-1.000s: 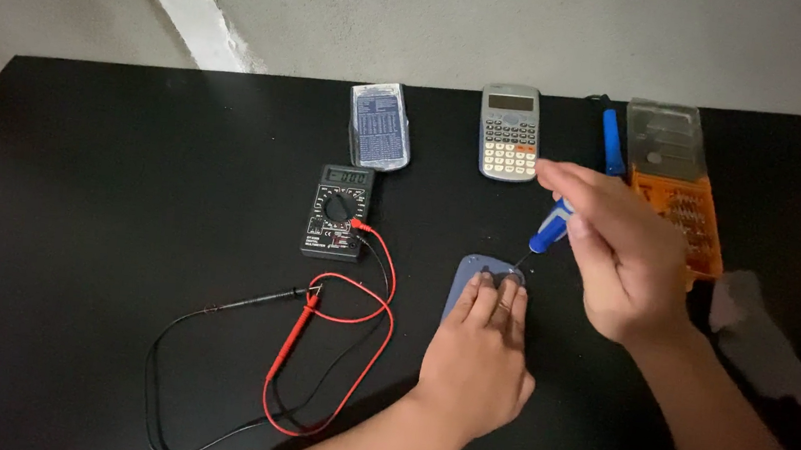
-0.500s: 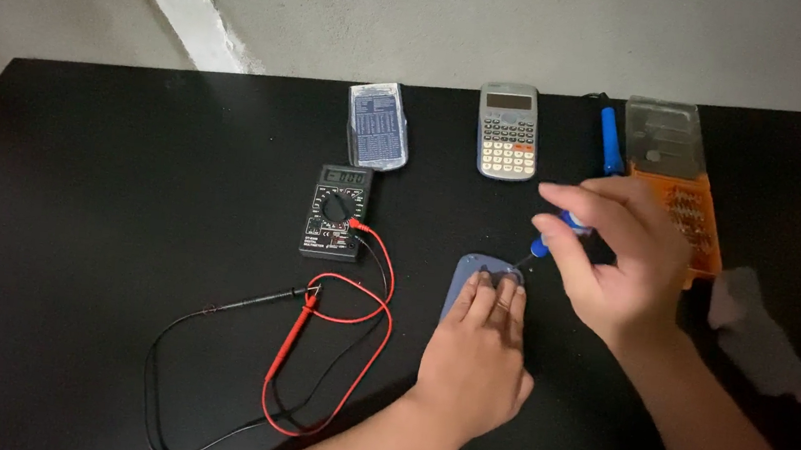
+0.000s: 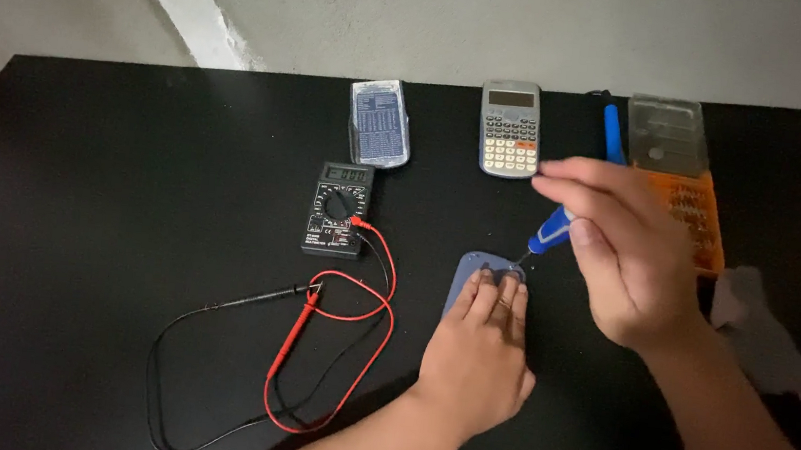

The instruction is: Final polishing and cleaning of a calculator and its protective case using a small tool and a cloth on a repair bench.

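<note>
A: We have our left hand (image 3: 478, 355) pressed flat on the grey cover (image 3: 474, 271) near the middle of the black bench (image 3: 78, 223) — fingers spread over it, pinning rather than gripping.

B: And our right hand (image 3: 627, 262) is closed round the blue screwdriver (image 3: 551, 232), tilted, its tip down at the cover's upper right corner. Whether the tip sits in a screw head we cannot tell — it is too small to see.

A: That is our first worry. If the tip is not seated squarely, the slant could make it skid off and scratch the cover, or jab the fingertips (image 3: 513, 280) lying just beside it.

B: We agree. Those fingertips are very near the tip. A slip toward us would meet them first.

A: A loosened screw could also roll away. Dark on a black bench, we would struggle to find it.

B: The red lead (image 3: 369, 295) loops just left of our left hand. A sweep of the wrist might snag it and drag the multimeter (image 3: 338, 209).

A: The calculator (image 3: 510, 128) and the orange bit case (image 3: 690, 219) lie behind our right hand — an elbow lifted carelessly could knock them.
</note>
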